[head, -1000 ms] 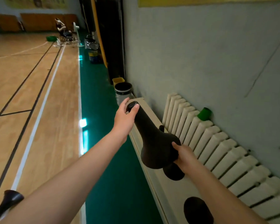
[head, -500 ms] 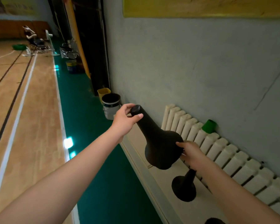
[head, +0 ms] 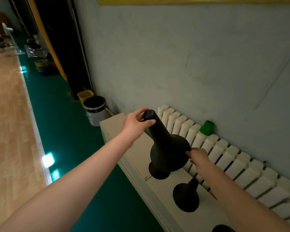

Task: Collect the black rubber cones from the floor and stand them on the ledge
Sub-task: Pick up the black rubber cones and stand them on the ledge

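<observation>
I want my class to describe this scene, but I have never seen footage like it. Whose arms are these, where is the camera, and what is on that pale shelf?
No machine here: one camera sits on a person's head, looking forward and down, so the two bare arms are the wearer's own. The left hand grips the narrow top of a black rubber cone; the right hand holds the rim of its wide base. The cone is over a pale ledge that runs along the wall in front of a white radiator. Whether its base touches the ledge cannot be told. A second cone stands upright on the ledge, nearer the camera. A green cup sits on the radiator.
</observation>
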The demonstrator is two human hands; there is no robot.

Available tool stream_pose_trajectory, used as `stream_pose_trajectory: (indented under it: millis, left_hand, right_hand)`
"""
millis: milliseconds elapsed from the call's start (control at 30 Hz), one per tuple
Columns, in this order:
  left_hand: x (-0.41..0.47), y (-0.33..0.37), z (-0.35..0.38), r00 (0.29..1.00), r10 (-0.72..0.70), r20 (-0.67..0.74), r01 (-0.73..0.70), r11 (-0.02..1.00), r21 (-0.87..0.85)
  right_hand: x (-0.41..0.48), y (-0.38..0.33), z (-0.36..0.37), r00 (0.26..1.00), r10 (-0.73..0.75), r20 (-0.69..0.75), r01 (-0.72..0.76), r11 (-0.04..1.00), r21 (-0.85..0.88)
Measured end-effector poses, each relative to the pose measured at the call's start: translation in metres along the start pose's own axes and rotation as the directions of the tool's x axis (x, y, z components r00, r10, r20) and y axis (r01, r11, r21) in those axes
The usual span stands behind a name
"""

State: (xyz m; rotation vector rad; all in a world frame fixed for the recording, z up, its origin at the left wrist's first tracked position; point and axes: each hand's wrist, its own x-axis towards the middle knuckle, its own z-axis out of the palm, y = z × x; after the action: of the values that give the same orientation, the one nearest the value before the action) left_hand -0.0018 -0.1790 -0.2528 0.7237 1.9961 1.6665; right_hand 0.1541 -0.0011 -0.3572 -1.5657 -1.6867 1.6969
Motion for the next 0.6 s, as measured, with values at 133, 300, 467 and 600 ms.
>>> stream_pose_trajectory:
  millis: [133,300,467,600]
  left_hand:
    - [0.052,0.002,0.040,0.999,-0.021,0.042,0.020,0.999,0.032]
    - [0.105,-0.007,0.079,0.995,-0.060,0.085,0.061,0.998,-0.001]
    - [0.131,-0.045,0.113,0.999,0.035,-0.011,-0.032,0.979,0.203]
    - [0.139,-0.083,0.137,0.995,0.095,0.032,-0.100,0.926,0.363]
  right_hand:
    - [0.051,-0.007,-0.015,0.998,0.045,0.040,-0.045,0.999,0.002]
    - [0.115,-0.019,-0.027,0.994,0.088,0.070,-0.084,0.995,-0.052]
    - [0.156,-0.015,-0.029,0.995,0.033,0.098,-0.022,0.993,-0.114]
    - [0.165,-0.007,-0.011,0.975,-0.057,0.215,0.088,0.986,-0.140]
